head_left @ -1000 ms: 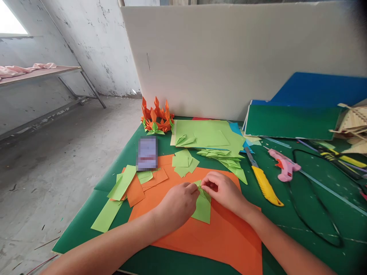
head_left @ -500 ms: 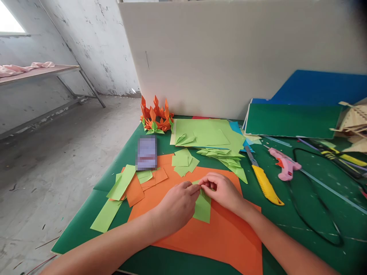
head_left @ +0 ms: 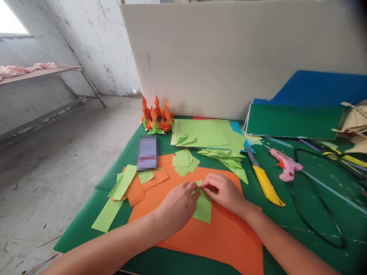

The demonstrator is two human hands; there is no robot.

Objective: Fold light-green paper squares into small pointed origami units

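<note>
1. The orange sheet (head_left: 218, 236) lies on the desk (head_left: 301, 214). It may slide.
2. The green paper (head_left: 203, 208) lies on the orange sheet. A crooked fold may happen.
3. The left hand (head_left: 177, 206) and right hand (head_left: 226, 193) have fingers pinching its top tip. Pulling hard may rip it.
4. The yellow knife (head_left: 266, 186), right of the orange sheet, may poke an arm.

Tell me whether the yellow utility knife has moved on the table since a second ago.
No. The yellow utility knife lies in the same spot, just left of the pink glue gun and right of the orange sheet; the small shift in the picture comes from the head camera.
</note>
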